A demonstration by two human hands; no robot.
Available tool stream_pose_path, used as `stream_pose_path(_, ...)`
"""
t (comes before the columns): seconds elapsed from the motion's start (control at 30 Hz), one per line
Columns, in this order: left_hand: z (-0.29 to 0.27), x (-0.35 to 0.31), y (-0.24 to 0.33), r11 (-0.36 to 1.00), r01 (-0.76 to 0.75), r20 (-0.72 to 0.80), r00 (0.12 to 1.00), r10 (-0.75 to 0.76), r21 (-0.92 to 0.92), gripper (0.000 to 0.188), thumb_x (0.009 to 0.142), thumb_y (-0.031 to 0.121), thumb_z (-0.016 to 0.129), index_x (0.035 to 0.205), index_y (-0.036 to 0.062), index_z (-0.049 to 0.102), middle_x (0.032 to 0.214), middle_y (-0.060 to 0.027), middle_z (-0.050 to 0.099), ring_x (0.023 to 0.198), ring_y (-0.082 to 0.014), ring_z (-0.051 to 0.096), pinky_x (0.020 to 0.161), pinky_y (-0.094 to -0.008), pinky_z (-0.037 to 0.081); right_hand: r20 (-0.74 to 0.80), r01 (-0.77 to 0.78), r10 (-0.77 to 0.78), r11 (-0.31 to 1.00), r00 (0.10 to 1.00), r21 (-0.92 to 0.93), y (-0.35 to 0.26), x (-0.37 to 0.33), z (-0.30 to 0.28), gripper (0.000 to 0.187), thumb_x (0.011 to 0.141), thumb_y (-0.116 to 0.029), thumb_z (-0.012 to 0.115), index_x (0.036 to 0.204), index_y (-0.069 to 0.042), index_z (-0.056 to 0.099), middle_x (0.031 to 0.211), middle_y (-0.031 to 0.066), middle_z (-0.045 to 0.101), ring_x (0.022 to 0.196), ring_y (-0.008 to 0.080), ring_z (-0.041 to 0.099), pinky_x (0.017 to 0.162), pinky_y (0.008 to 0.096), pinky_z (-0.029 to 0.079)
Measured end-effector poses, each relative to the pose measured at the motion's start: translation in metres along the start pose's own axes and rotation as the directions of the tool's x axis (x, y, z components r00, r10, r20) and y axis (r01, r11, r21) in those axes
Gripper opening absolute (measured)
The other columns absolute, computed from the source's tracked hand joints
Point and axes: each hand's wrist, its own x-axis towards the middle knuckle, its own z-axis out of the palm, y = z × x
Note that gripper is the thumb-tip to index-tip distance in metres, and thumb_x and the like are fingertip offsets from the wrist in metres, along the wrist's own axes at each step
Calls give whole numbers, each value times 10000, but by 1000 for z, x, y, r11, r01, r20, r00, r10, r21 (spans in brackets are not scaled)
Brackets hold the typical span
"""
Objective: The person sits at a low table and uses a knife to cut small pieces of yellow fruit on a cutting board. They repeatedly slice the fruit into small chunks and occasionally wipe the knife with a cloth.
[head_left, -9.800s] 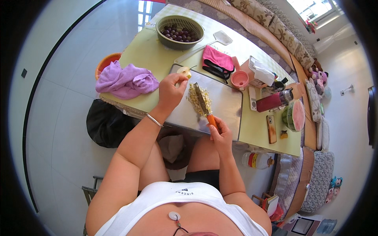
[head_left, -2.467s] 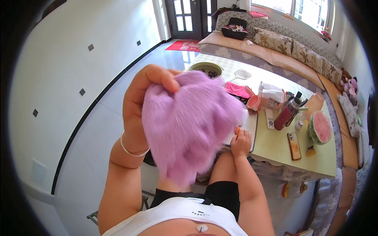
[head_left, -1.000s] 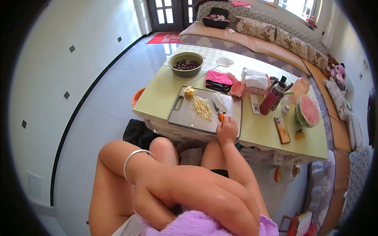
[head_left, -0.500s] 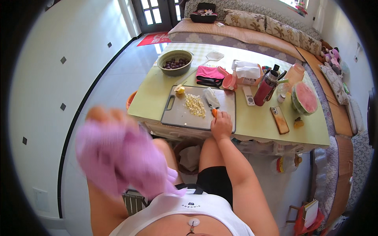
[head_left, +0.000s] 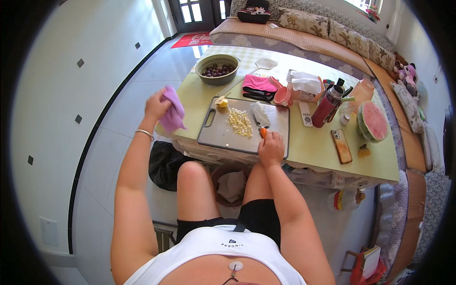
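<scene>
My left hand (head_left: 156, 107) grips a purple cloth (head_left: 174, 112), which hangs beside the table's left front corner. At the board's front right, my right hand (head_left: 271, 148) is closed around the orange handle of a knife (head_left: 263, 133). The knife lies low over the grey cutting board (head_left: 216, 136); a whitish covering or wet-looking piece hides much of its blade (head_left: 259, 114). A pile of small pale diced pieces (head_left: 239, 122) sits mid-board. Behind the pile, at the board's back left, lies a cut piece of yellow-skinned fruit (head_left: 222, 101).
Behind the board stand a basket of dark round fruit (head_left: 217, 65), a pink cloth (head_left: 259, 87) and a tissue box (head_left: 305, 86). To the right are a red flask (head_left: 327, 107), a phone (head_left: 341, 146) and a cut watermelon (head_left: 373, 122). A bin (head_left: 230, 185) stands between my knees.
My left hand has swung the purple cloth away from in front of me, forward toward the table's left corner. My right hand stays on the knife. A black bag now shows below the table's corner.
</scene>
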Motion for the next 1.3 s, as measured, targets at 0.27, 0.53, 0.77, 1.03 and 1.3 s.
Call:
stream_pose_path(0.27, 130, -95, -17, 856, 161, 70, 972, -223, 491, 770, 916, 558, 536, 1546, 163, 338, 1636, -175, 198, 1505, -351, 187, 1185, -564, 167, 11, 69, -70, 996, 998, 61, 7, -1, -2, 358, 862, -135, 629, 1208, -49, 608, 1065, 108, 606, 1012, 320, 577, 823, 445, 498)
stream_pose_path(0.53, 114, -84, -6, 833, 169, 205, 926, -318, 527, 797, 886, 518, 561, 1535, 125, 315, 1614, -198, 201, 1508, -390, 120, 1153, -645, 159, 232, -319, 226, 523, 946, 790, -16, 21, -22, 411, 950, -96, 582, 1359, -57, 593, 979, 49, 617, 810, 127, 576, 723, 278, 482)
stream_pose_path(0.77, 112, -58, 46, 789, 382, 110, 867, -486, 482, 932, 833, 675, 578, 1503, 71, 340, 1613, -192, 214, 1511, -389, 110, 1159, -665, 119, 479, -490, 118, 325, 870, 809, -47, 74, -72, 355, 930, -77, 600, 1279, -55, 664, 792, -1, 598, 596, 48, 492, 545, 208, 401)
stream_pose_path(1.03, 127, -71, 35, 801, 315, -75, 943, -324, 509, 955, 808, 743, 579, 1467, 73, 404, 1516, -184, 347, 1452, -361, 243, 1130, -631, 181, 337, -384, 187, 516, 923, 766, -25, 41, -43, 340, 887, -63, 661, 1223, -11, 680, 1017, 105, 701, 866, 133, 648, 773, 270, 516)
stream_pose_path(1.3, 130, -68, 33, 799, 338, -48, 930, -364, 497, 938, 824, 704, 592, 1494, 81, 385, 1586, -199, 289, 1494, -370, 183, 1160, -625, 153, 389, -430, 193, 519, 901, 739, -21, 38, -38, 305, 891, -48, 652, 1192, -38, 698, 961, 66, 704, 838, 108, 636, 753, 257, 508)
